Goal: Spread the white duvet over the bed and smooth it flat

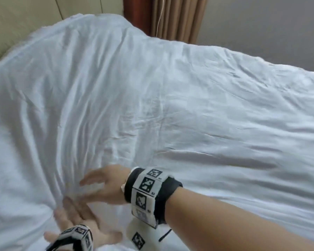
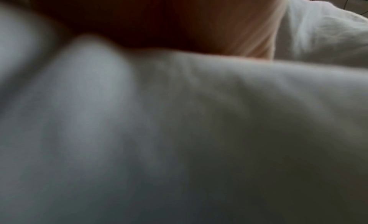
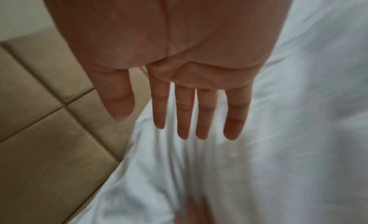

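The white duvet [image 1: 170, 105] lies over the whole bed, creased, with long folds running toward the near left corner. My left hand [image 1: 71, 214] rests flat on it near the bottom edge of the head view, fingers straight. In the left wrist view only the palm [image 2: 179, 19] and blurred duvet cloth [image 2: 179, 133] show. My right hand [image 1: 91, 189] reaches across just beyond the left one, blurred, with its fingers [image 3: 185, 117] straight and spread low over the duvet [image 3: 259, 164]. Whether they touch the cloth cannot be told. Neither hand holds anything.
A beige padded headboard [image 1: 25, 24] stands along the far left side of the bed [image 3: 39, 133]. Brown curtains [image 1: 179, 17] with a thin white cord [image 1: 159, 15] hang behind the far corner, beside a grey wall [image 1: 261, 24].
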### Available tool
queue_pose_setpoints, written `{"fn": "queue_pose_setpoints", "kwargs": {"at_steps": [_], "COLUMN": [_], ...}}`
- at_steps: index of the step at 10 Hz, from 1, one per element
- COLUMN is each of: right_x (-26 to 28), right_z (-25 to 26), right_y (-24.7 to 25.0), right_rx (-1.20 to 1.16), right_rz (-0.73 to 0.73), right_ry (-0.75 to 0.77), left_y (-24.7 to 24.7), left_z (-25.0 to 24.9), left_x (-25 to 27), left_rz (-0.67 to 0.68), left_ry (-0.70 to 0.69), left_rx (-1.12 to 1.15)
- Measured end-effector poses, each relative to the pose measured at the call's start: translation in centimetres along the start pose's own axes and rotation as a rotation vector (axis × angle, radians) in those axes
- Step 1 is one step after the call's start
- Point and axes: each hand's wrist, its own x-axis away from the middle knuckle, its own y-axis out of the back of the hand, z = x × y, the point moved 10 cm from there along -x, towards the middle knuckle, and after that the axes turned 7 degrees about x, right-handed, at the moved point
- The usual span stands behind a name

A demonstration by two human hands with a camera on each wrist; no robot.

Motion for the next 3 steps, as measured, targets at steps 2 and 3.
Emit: {"fn": "queue_pose_setpoints", "kwargs": {"at_steps": [2, 3], "right_x": [14.2, 22.5], "right_z": [-8.5, -9.1], "right_y": [7.4, 11.9], "right_rx": [0.06, 0.225], "right_rz": [-0.194, -0.222], "right_ry": [-0.396, -0.563], "left_y": [1.8, 4.5], "left_z": [0.8, -1.8], "left_x": [2.4, 6.2], "left_rz": [-0.014, 0.179], "left_ry": [-0.041, -0.235], "left_rx": [0.025, 0.098]}}
